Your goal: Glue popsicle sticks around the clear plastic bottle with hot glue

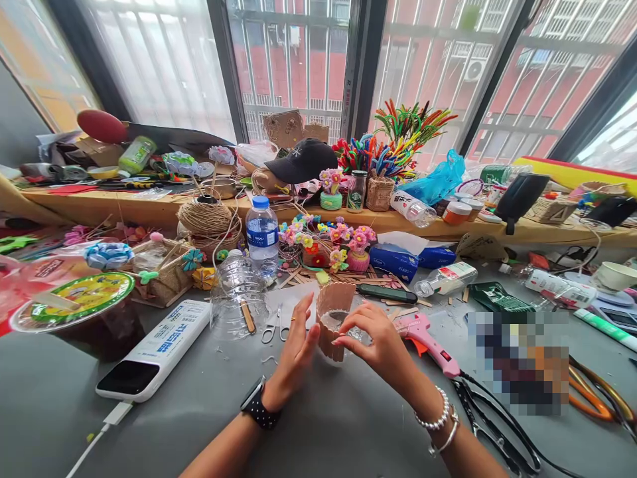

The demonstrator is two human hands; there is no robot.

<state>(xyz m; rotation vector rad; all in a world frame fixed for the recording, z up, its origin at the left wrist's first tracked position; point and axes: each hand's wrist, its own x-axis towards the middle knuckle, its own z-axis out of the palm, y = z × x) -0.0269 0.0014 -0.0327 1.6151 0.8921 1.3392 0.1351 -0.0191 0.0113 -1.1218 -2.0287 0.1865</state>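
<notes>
A small cup covered in brown craft sticks (329, 338) stands on the grey table in front of me, with clear plastic showing inside and at its right side. My left hand (297, 338) is beside the cup's left wall, its fingers stretched and holding nothing. At the front right, my right hand (371, 342) has curled fingers, with thumb and index fingertip pinched at the edge of the sticks; the fingers hide part of the wall. Scissors (275, 325) lie just beyond my left hand. A pink glue gun (430, 342) rests right of my right hand.
A cut clear bottle (239, 292), a white power bank (156, 348) and a lidded drink cup (84, 312) stand or lie on the left. Behind are a water bottle (262, 236), a green utility knife (387, 293) and loose sticks. Black-handled scissors (490, 425) lie at right.
</notes>
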